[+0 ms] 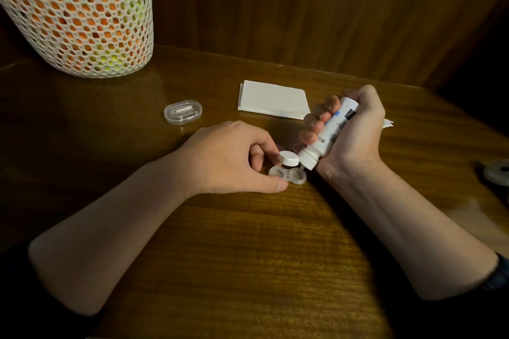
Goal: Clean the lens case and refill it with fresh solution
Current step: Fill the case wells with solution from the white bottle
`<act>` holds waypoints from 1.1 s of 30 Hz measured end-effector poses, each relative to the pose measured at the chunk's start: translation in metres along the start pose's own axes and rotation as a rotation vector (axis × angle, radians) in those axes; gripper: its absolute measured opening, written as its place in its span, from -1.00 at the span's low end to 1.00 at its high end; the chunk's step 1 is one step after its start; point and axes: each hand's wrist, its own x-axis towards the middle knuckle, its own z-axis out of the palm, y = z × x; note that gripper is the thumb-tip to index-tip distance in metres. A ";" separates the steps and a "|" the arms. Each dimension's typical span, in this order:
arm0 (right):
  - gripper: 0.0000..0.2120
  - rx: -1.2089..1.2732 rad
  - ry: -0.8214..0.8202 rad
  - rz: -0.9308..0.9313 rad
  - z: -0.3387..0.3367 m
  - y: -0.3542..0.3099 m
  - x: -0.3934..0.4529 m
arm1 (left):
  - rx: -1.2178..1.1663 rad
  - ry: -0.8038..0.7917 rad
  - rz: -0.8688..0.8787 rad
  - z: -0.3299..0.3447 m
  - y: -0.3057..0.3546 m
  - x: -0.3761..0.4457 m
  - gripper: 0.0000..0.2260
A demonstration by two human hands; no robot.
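Two bare forearms reach in from the near edge over the dark wooden table (248, 256), whose grain runs across the whole lower view, with a wood-panelled wall rising behind it. At the far left corner stands a white mesh basket (80, 22), the biggest thing on the table, with orange and yellow-green shapes showing through its holes. A folded white tissue (272, 99) lies flat near the back, well apart from the basket. The right hand (355, 129) is wrapped round a white solution bottle (327, 132), fingers curled over its printed label, and holds it tilted steeply with the nozzle pointing down just above the right end of the lens case. The left hand (234, 157) rests on the table with its fingers curled; its thumb tip touches the near edge of the lens case while the forefinger meets a white bottle cap (288, 158), which sits tilted just behind the case, though whether the cap is pinched or merely touched cannot be told. A small clear oval box (183, 112) with pale pieces inside lies behind the left hand. The lens case (287, 175), clear and uncapped with both round wells open, lies flat on the table between the two hands.
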 end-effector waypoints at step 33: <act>-0.43 0.076 -0.047 0.228 0.007 -0.004 -0.002 | -0.143 0.693 0.309 0.002 0.023 -0.008 -0.54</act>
